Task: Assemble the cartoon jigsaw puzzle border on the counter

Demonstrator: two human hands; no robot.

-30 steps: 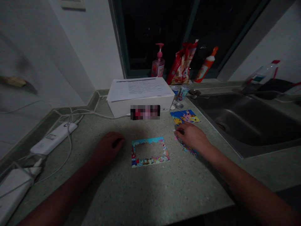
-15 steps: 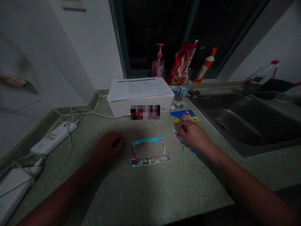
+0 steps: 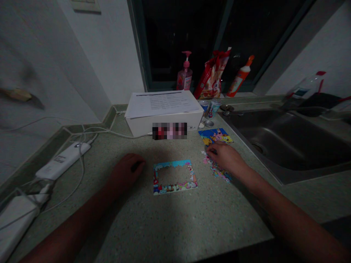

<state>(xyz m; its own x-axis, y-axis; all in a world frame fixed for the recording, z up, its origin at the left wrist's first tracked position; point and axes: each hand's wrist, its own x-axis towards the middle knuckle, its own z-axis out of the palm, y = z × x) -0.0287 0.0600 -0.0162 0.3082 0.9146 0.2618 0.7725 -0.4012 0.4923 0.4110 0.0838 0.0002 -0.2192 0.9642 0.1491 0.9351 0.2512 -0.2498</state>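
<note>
While my left hand (image 3: 127, 168) lies near the jigsaw frame (image 3: 175, 187), my right hand (image 3: 225, 155) is at the loose jigsaw pieces (image 3: 218, 171).
Both are curled; whether either grip pinches a piece, I cannot tell. The frame lies flat on the desk (image 3: 164, 223) between my hands, the pieces right of it, near the cartoon card (image 3: 218, 135).

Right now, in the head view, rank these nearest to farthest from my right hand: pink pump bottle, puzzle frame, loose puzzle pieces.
1. Loose puzzle pieces: nearest, alongside the right hand.
2. Puzzle frame: to that hand's left.
3. Pink pump bottle: farthest, at the back by the window.
</note>
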